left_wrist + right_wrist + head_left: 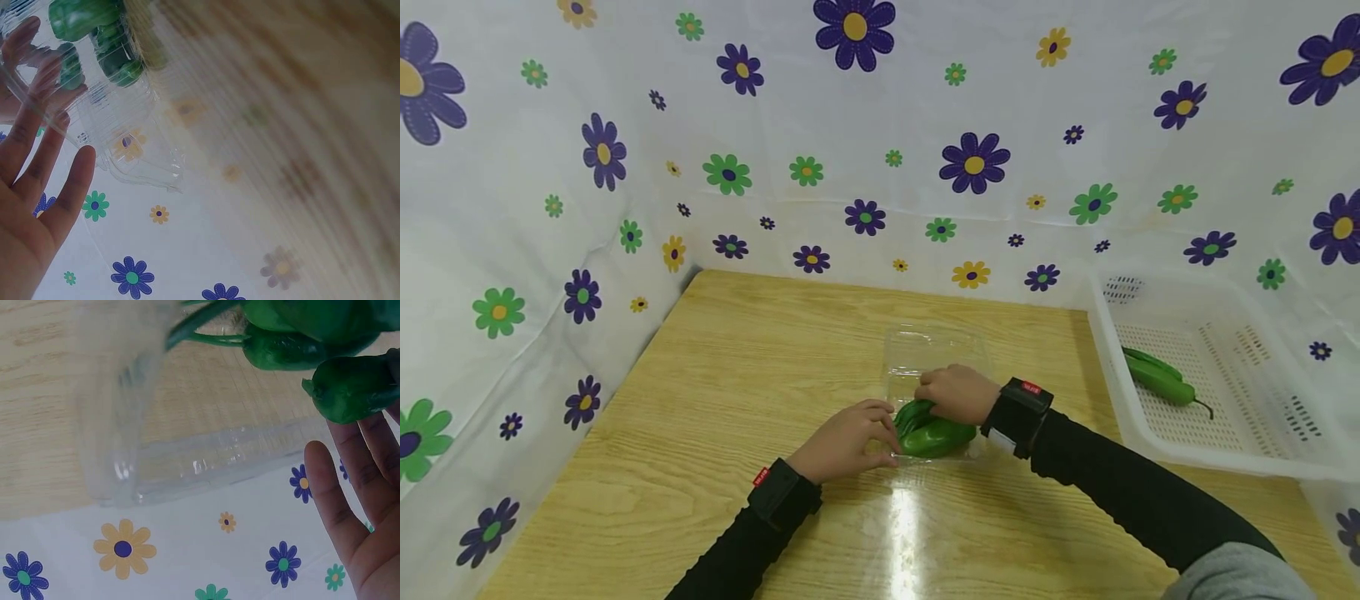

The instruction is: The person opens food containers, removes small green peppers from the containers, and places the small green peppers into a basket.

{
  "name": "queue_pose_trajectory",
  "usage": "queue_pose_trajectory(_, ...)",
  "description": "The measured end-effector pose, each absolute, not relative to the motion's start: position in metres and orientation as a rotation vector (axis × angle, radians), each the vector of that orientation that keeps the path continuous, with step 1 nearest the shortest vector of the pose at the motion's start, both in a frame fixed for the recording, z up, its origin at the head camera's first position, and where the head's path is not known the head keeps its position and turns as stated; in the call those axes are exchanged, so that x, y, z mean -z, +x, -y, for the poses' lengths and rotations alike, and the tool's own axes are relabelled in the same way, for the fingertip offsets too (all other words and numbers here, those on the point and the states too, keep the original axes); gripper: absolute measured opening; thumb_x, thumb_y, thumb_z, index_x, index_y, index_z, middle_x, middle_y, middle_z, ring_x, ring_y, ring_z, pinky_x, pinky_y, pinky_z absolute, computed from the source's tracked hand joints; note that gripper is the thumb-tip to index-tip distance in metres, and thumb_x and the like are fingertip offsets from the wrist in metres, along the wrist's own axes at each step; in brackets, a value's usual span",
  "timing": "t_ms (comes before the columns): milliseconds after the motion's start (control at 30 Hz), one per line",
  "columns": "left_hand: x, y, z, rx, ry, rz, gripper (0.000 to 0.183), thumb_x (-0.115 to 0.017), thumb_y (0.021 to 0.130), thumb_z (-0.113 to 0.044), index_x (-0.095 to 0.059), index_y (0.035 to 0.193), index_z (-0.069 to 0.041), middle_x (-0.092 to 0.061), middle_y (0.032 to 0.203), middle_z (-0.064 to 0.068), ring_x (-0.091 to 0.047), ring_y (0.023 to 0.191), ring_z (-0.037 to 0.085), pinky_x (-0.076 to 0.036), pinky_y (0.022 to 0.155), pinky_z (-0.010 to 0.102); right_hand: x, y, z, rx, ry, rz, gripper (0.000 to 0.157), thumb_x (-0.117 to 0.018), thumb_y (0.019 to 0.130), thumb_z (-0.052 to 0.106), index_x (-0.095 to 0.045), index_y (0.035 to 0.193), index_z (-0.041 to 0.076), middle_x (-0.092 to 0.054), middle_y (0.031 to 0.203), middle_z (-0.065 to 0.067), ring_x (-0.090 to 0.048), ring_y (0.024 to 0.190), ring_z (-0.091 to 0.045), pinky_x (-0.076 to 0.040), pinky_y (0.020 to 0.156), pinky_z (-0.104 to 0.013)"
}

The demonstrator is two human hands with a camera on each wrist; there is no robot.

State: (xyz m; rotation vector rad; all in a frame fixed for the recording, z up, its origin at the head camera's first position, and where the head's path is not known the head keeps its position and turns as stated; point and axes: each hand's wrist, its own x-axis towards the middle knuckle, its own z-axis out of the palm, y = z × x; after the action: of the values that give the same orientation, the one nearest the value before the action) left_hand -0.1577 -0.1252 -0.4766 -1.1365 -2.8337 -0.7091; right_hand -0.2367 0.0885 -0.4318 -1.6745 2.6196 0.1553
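A clear plastic box [936, 340] with its lid raised stands on the table, with glossy green peppers [936, 439] inside its near part. My right hand [958, 393] reaches over the box from the right. In the right wrist view its fingers hold a green pepper [353, 390] by one end, beside other peppers with long stems [203, 322]. At the box's left side, my left hand [848, 437] touches the wall near the front corner. Its fingers [74, 194] look straight and spread in the left wrist view, some seen through the plastic.
A white perforated basket [1232, 462] stands on the right of the wooden table [760, 350], holding long green peppers [1161, 379]. White cloth [820, 108] printed with flowers hangs behind and along both sides. Black bands with cameras [1018, 417] sit on both wrists.
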Motion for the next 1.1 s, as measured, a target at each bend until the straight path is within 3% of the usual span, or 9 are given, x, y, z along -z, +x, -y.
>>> queue_pose_trajectory(600,0.474,-0.157,0.124,0.711,-1.134,2.832,0.013,-0.073,0.080,-0.031,-0.075,0.089,-0.022,-0.064,0.100,-0.004,-0.050,0.125,0.021,-0.046,0.108,0.028,0.360,-0.239,-0.136,0.206,-1.649,-2.905,0.021,-0.073,0.082,0.013,-0.068,0.101,0.006,-0.063,0.090,-0.006,-0.062,0.077,-0.017,-0.059,0.067,-0.030)
queue_pose_trajectory(800,0.473,-0.156,0.125,0.711,-1.152,2.812,0.014,-0.073,0.080,-0.030,-0.074,0.090,-0.020,-0.065,0.100,-0.003,-0.050,0.125,0.022,-0.046,0.108,0.029,0.335,-0.250,-0.175,0.251,-1.409,-3.032,0.024,-0.073,0.081,0.008,-0.068,0.103,0.000,-0.065,0.092,-0.010,-0.064,0.079,-0.020,-0.060,0.067,-0.033)
queue_pose_trajectory(1100,0.472,-0.158,0.125,0.715,-1.157,2.794,0.015,-0.073,0.079,-0.030,-0.075,0.089,-0.019,-0.065,0.100,-0.002,-0.051,0.124,0.024,-0.047,0.108,0.029,0.316,-0.281,-0.259,0.285,-0.849,-3.183,0.029,-0.066,0.087,0.007,-0.064,0.114,-0.002,-0.065,0.104,-0.020,-0.063,0.092,-0.033,-0.058,0.079,-0.050)
